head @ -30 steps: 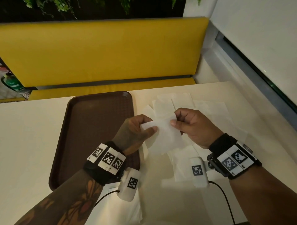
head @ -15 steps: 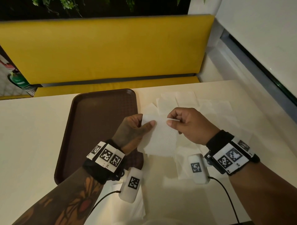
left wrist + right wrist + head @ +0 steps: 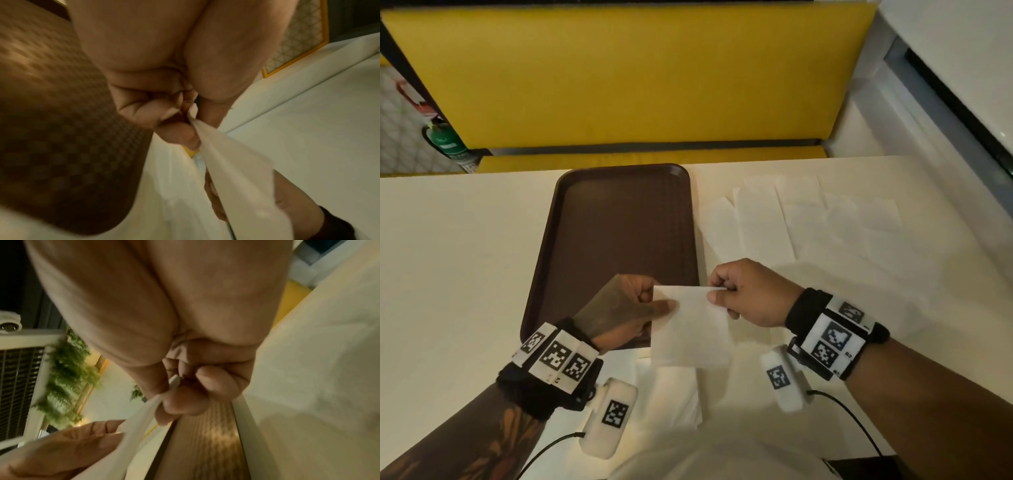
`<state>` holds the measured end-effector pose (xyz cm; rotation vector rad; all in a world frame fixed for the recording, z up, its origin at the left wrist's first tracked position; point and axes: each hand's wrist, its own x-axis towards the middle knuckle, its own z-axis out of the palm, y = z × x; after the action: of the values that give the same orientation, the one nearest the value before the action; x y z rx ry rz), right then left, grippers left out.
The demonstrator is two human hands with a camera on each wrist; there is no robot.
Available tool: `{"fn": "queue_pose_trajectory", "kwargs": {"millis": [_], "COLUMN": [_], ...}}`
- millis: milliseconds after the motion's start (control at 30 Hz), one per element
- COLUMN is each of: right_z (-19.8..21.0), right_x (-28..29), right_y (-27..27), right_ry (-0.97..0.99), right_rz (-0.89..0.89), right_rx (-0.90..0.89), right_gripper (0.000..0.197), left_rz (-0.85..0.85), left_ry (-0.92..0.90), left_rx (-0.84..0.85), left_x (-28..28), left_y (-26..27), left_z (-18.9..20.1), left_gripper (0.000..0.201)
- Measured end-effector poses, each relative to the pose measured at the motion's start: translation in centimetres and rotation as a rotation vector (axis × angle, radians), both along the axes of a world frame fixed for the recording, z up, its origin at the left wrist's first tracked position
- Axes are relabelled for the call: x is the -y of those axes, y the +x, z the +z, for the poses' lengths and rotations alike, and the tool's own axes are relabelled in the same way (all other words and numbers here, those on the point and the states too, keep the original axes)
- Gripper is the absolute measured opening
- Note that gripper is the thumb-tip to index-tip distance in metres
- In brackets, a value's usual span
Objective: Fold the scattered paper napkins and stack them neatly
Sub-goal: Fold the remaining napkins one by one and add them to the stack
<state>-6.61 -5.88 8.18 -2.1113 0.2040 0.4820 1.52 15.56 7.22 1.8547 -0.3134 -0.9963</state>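
Observation:
A white paper napkin (image 3: 688, 329) hangs in the air between my two hands, near the table's front edge. My left hand (image 3: 654, 305) pinches its upper left corner with thumb and fingers; the left wrist view shows the napkin (image 3: 236, 170) squeezed at the fingertips (image 3: 185, 134). My right hand (image 3: 717, 296) pinches the upper right corner, also seen in the right wrist view as a napkin (image 3: 141, 415) under the thumb. Several loose napkins (image 3: 791, 222) lie scattered flat on the table behind the hands. More white napkins (image 3: 671, 394) lie below the held one.
A brown plastic tray (image 3: 619, 192) with nothing on it lies on the cream table (image 3: 448, 257), left of the scattered napkins. A yellow bench (image 3: 619, 75) runs behind the table. A wall and window ledge (image 3: 945, 102) close off the right side.
Both hands have drawn the held napkin toward me and slightly left, over the tray's near right corner. The grip on both top corners is unchanged.

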Motion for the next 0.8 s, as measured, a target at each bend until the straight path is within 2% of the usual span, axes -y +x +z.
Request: {"fn": "queue_pose_trajectory", "kwargs": {"millis": [200, 433, 633, 800], "right_z": [-4.9, -8.5, -8.9, -8.2], "right_x": [-4.7, -7.4, -8.3, -8.4], "right_y": [-1.1, -2.5, -2.8, -3.1], "right_ry": [-0.099, -0.217, -0.369, -0.465], "right_rz": [0.133, 0.1, 0.059, 0.076], "right_rx": [-0.096, -0.139, -0.091, -0.044], "right_gripper": [0.015, 0.014, 0.016, 0.024], "left_rz": [-0.115, -0.058, -0.082, -0.116], "left_ry": [0.327, 0.588, 0.738, 0.8], "left_rx": [0.11, 0.225, 0.421, 0.531], "left_x": [-4.3, -4.8, -4.4, -4.4], "left_y": [-2.4, -5.2, -6.3, -6.2], "left_z": [-3.8, -6.7, -6.9, -5.4], "left_gripper": [0.012, 0.021, 0.032, 0.031]}}
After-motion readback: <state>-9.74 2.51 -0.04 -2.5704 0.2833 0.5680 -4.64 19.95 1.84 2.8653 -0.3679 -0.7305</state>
